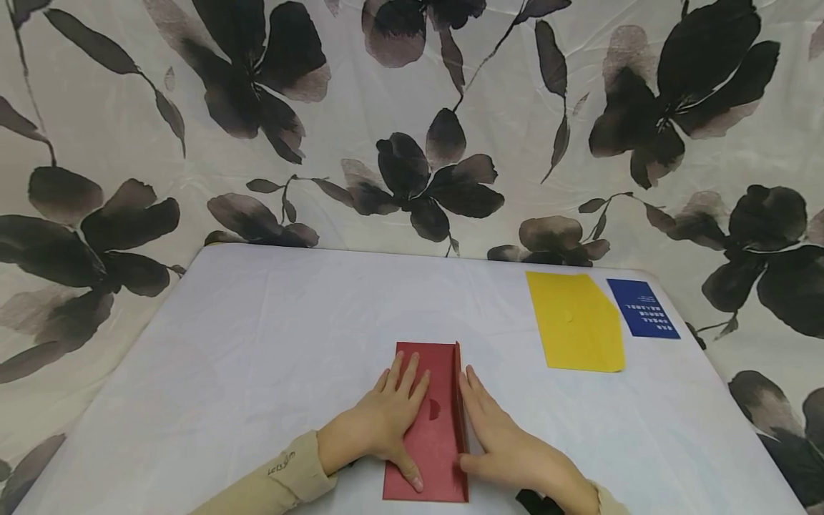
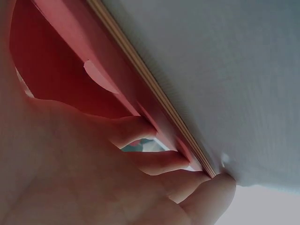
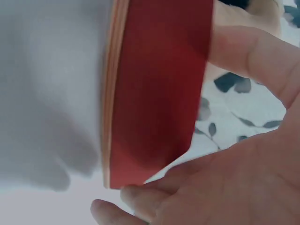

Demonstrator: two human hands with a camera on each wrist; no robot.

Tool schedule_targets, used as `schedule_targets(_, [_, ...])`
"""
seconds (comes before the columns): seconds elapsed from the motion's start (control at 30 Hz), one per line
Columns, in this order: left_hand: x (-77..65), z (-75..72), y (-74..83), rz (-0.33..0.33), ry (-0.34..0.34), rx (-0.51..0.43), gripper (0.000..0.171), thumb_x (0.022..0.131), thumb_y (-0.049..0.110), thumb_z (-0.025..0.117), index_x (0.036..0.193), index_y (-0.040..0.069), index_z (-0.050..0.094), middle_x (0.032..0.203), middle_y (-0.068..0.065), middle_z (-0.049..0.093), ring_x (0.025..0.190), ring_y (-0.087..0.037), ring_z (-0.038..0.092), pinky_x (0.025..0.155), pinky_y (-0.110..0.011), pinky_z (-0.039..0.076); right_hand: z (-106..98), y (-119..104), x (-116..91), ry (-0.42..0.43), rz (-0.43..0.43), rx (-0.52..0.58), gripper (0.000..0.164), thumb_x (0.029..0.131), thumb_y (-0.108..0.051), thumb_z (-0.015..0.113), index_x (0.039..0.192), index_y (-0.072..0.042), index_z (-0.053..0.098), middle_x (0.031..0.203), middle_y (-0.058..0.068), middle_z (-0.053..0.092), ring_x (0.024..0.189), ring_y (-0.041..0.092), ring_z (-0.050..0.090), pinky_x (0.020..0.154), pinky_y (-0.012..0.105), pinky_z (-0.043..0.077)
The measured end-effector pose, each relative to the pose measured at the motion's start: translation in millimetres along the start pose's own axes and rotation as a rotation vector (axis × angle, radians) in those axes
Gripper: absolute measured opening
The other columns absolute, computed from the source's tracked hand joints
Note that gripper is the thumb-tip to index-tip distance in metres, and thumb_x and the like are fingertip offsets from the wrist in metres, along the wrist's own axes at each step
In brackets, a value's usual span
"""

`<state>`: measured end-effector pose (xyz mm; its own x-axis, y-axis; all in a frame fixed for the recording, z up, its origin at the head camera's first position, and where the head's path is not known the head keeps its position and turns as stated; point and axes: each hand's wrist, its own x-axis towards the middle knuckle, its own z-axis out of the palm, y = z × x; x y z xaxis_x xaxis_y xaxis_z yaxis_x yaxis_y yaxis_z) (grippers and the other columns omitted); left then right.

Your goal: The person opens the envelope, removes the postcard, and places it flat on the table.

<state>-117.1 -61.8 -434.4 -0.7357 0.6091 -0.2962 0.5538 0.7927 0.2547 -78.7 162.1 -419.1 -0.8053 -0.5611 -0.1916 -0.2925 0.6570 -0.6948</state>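
A long red paper envelope (image 1: 445, 447) with a half-round thumb notch lies lengthwise on the white table. My left hand (image 1: 386, 418) rests on its left part with fingers spread. Along the envelope's right edge a narrow red flap (image 1: 460, 400) stands up, and my right hand (image 1: 508, 440) touches it from the right with straight fingers. In the right wrist view, the flap (image 3: 154, 93) rises beside the thumb and fingertips, with layered paper along its lower edge. The left wrist view shows the notch and the same kind of pale layered edge on the envelope (image 2: 56, 65).
A yellow envelope (image 1: 573, 322) lies at the back right of the table (image 1: 290, 322). Beside it, nearer the right edge, is a blue card (image 1: 644, 307) with white print. Behind the table hangs a white cloth (image 1: 360, 107) with dark flowers.
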Motion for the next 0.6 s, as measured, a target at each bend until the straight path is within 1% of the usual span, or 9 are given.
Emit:
schedule_targets(0.1, [0.4,1.1,-0.3,0.002,0.006,0.005,0.148,0.048,0.079,0.08,0.158,0.003,0.017,0.164,-0.022,0.002,0.148,-0.045,-0.005,0.117,-0.052,0.019,-4.8,-1.1,-2.9,0.014,-0.035,-0.035,0.098,0.084,-0.011,0.071,0.158,0.0,0.006,0.165,0.015,-0.002,0.15,0.033,0.006,0.113,0.063,0.018])
schedule_targets(0.2, [0.1,1.6,-0.4,0.004,0.011,0.016,0.148,0.048,0.08,0.08,0.158,0.003,0.018,0.164,-0.022,0.003,0.148,-0.045,-0.004,0.117,-0.052,0.02,-8.1,-1.7,-5.3,0.041,-0.058,-0.091,0.094,0.082,-0.004,0.072,0.156,0.005,0.015,0.165,0.018,0.001,0.151,0.035,0.004,0.114,0.062,0.014])
schedule_targets(0.37, [-0.4,1.0,0.3,0.001,0.014,0.027,0.148,0.048,0.08,0.081,0.158,0.003,0.018,0.164,-0.022,0.005,0.148,-0.045,-0.003,0.117,-0.051,0.021,-10.4,0.9,-4.9,0.069,-0.046,-0.169,0.089,0.077,0.001,0.074,0.15,0.013,0.024,0.164,0.022,0.004,0.15,0.041,0.001,0.113,0.065,0.011])
schedule_targets(0.47, [-0.8,0.0,0.7,-0.002,0.013,0.029,0.148,0.048,0.079,0.081,0.158,0.003,0.018,0.164,-0.022,0.004,0.148,-0.045,-0.003,0.117,-0.051,0.021,-12.1,5.1,-2.9,0.056,-0.024,-0.189,0.09,0.075,-0.002,0.076,0.149,0.015,0.027,0.163,0.024,0.006,0.149,0.043,0.002,0.113,0.066,0.009])
schedule_targets(0.6, [-1.2,-0.5,1.0,-0.001,0.015,0.038,0.148,0.048,0.08,0.08,0.158,0.002,0.018,0.163,-0.023,0.005,0.148,-0.046,-0.002,0.117,-0.05,0.021,-14.2,12.3,0.3,0.008,-0.006,-0.19,0.091,0.076,-0.006,0.078,0.149,0.015,0.027,0.162,0.026,0.008,0.149,0.043,0.002,0.114,0.065,0.007])
